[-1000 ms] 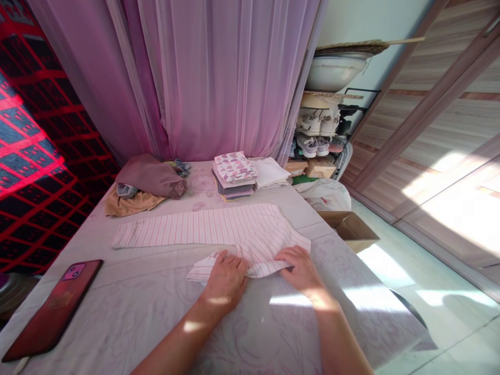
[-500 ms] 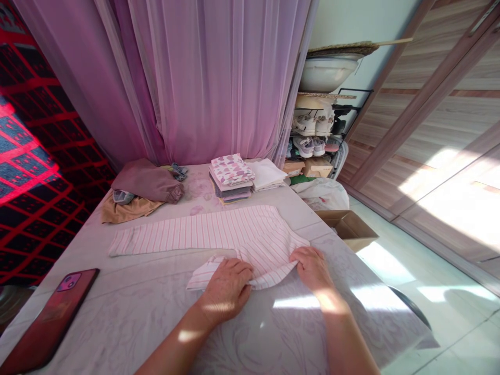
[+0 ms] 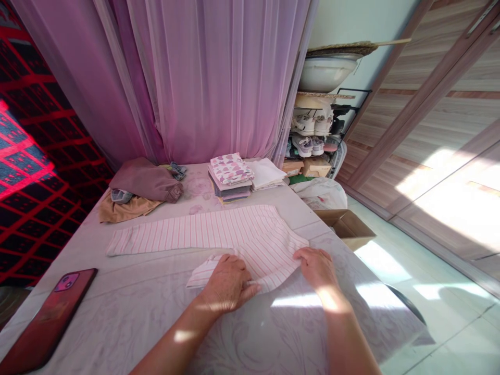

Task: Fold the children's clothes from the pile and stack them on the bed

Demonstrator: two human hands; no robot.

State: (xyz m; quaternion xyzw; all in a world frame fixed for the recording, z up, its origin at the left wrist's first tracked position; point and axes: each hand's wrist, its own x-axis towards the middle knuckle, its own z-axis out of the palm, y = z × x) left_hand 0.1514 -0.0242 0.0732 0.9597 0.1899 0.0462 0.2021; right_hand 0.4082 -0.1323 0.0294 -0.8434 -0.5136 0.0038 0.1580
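A pair of white pants with pink stripes (image 3: 195,229) lies across the bed. One leg stretches out flat to the left, while the other is doubled back short near me. My left hand (image 3: 230,284) rests over the near leg, its thumb held away from the other fingers. At the waist end, my right hand (image 3: 317,268) pinches the edge of the pants between thumb and fingers. Part of the near leg is hidden under my left hand.
A phone (image 3: 50,317) lies at the left edge. Farther back are a heap of brown clothes (image 3: 146,179), a folded stack topped with a heart print (image 3: 231,169) and folded white cloth (image 3: 267,173). A cardboard box (image 3: 347,229) stands right of the bed, near a shoe rack (image 3: 312,133).
My left thumb has moved outward, away from the fingers. My right hand has shifted slightly right along the waist edge. The pants lie almost as before.
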